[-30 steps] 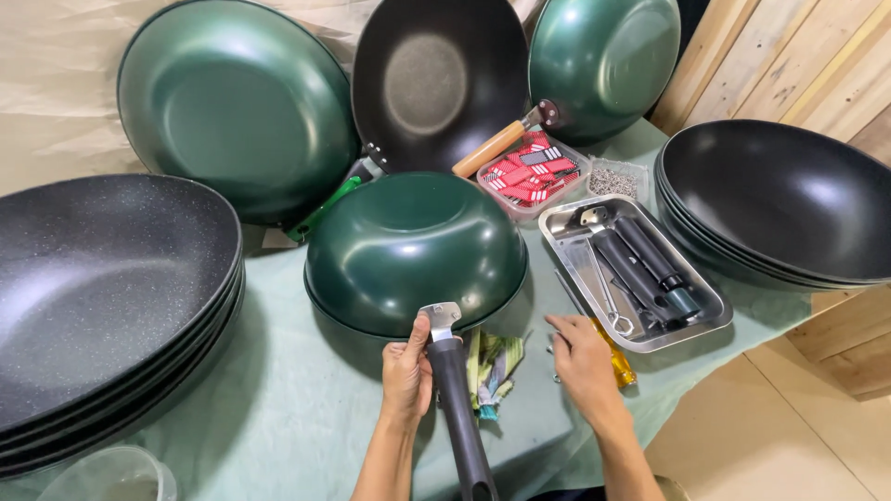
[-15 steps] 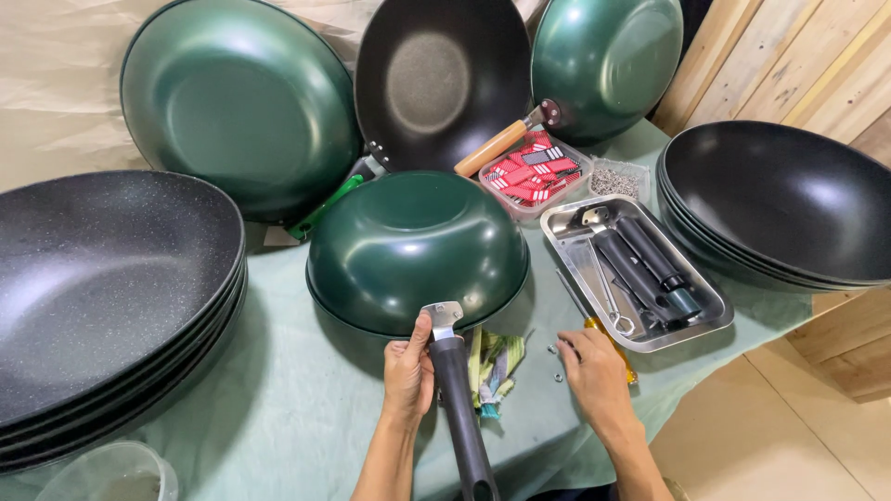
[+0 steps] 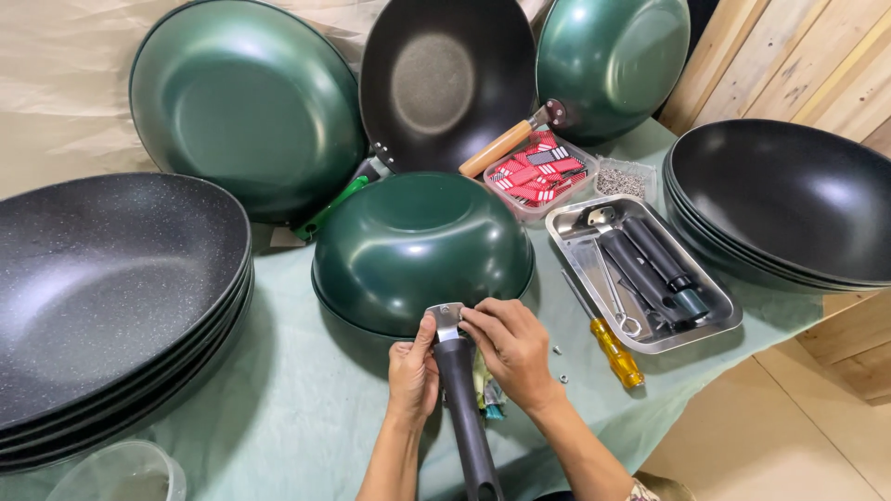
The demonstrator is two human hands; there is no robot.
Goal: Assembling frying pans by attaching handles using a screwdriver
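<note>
Open cloth (image 3: 288, 408) left of hands; right blocked by screwdriver (image 3: 608, 341), loose nuts (image 3: 560, 364), tray (image 3: 715, 320); pan stacks (image 3: 102, 306) flank, apparently close.

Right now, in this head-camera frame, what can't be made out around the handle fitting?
- Head view: whether a screw sits in the metal bracket of the black handle; fingers of the right hand cover it.
- The joint with the upturned green wok: hidden behind the left hand and the bracket.
- Handle's lower end: cut off by the bottom edge.
- Small loose hardware on the cloth: too small to identify.
</note>
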